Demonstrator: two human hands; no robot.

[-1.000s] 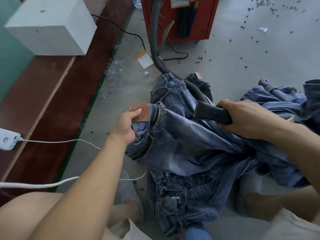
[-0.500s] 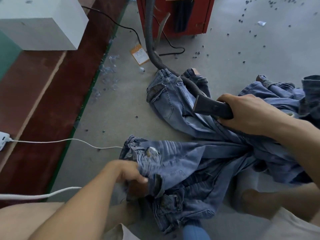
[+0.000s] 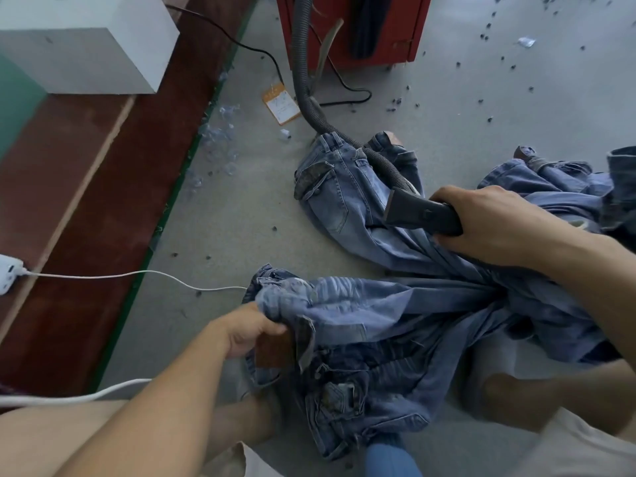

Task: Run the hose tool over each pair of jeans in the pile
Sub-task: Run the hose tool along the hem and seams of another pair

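Hands: left hand [image 3: 253, 333], low left of centre, fingers curled round the waistband end of the near pair of jeans [image 3: 361, 311], pinching the denim; right hand [image 3: 495, 225], right of centre, wrapped round the black handle of the hose tool [image 3: 418, 213], nozzle mouth pointing left and held just over a second pair of jeans [image 3: 340, 197] spread on the floor [image 3: 447, 108]. Hose [image 3: 303, 74]: grey, ribbed, running from the tool up to the red machine [image 3: 351, 25] at top. Pile [image 3: 557, 187]: further denim bunched at right, passing under the right forearm. Handling note, as judgement: the near pair looks rumpled and twisted toward the right, so the left hand would do well to pull the waistband taut and flat before the nozzle is brought across; a slack fold is likely to be sucked up or skipped. Passes are best run along the leg, waistband to hem, with the hose kept clear of the cloth.
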